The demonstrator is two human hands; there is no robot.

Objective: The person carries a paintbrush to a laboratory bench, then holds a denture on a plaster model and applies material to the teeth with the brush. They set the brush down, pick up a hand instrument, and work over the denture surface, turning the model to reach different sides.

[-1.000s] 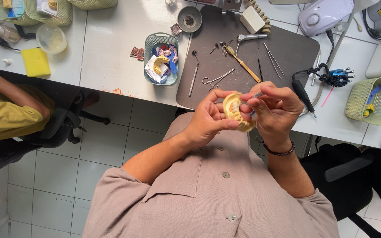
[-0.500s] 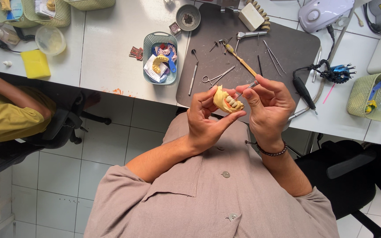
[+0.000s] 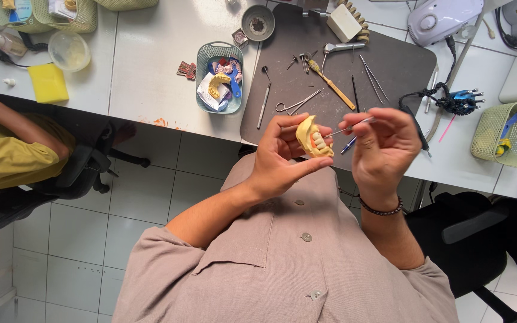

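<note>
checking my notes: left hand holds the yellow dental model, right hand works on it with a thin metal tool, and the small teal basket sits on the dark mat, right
Not quite. The head view shows the teal basket on the white table, beside the dark mat, not on it. The rest holds: left hand holds the yellow dental model, right hand the thin metal tool.

Left hand (image 3: 279,157) grips yellow dental cast (image 3: 313,137), teeth facing right hand (image 3: 383,146). Right hand pinches thin metal instrument (image 3: 348,127), tip at cast's teeth, possibly touching. Dark work mat (image 3: 390,66) lies beyond cast, strewn with hand tools. Teal basket (image 3: 203,60) sits left of mat on white bench (image 3: 145,72). Yellow sponge (image 3: 47,83) far left of mat. Green mesh basket (image 3: 487,133) right of mat.
</note>
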